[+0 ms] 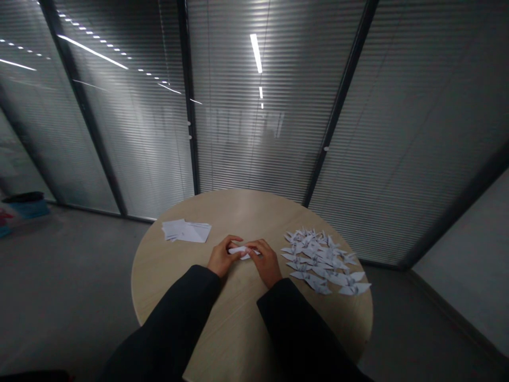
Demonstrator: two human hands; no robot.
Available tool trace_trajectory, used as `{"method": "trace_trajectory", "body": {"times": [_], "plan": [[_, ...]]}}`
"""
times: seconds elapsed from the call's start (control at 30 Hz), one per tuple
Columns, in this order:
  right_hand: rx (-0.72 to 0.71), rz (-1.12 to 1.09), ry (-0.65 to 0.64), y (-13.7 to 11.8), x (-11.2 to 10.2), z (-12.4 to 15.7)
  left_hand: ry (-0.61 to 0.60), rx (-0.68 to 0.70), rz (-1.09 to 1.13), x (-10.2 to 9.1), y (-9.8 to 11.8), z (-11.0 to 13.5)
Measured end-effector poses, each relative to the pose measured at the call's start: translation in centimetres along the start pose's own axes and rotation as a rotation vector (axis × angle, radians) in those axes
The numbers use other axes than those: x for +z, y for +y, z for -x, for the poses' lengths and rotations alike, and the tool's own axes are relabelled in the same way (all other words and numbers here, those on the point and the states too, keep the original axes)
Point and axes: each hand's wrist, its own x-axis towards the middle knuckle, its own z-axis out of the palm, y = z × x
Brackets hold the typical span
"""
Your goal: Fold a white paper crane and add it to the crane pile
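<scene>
Black sleeves [175, 313] reach onto the round wooden table [246, 215]; at its centre, the left hand [222, 256] and right hand [267, 262] both grip a narrow folded white paper [243, 252], fingers closed; even pressure should keep its edges aligned. Loose sheets [186, 231] lie left of centre, origami cranes [318, 260] right.

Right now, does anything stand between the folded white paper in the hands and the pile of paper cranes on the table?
Yes, only the right hand stands there. It holds the end of the folded paper on the side toward the paper cranes.
</scene>
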Motion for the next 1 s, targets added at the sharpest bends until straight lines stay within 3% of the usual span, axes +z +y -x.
{"method": "trace_trajectory", "body": {"times": [0.5,1.0], "plan": [[-0.069,0.039,-0.020,0.5,-0.1,0.0,0.018,0.013,0.057,0.2,0.7,0.1],[-0.026,0.072,0.000,0.4,0.3,0.2,0.104,0.050,-0.103,-0.2,1.1,0.1]]}}
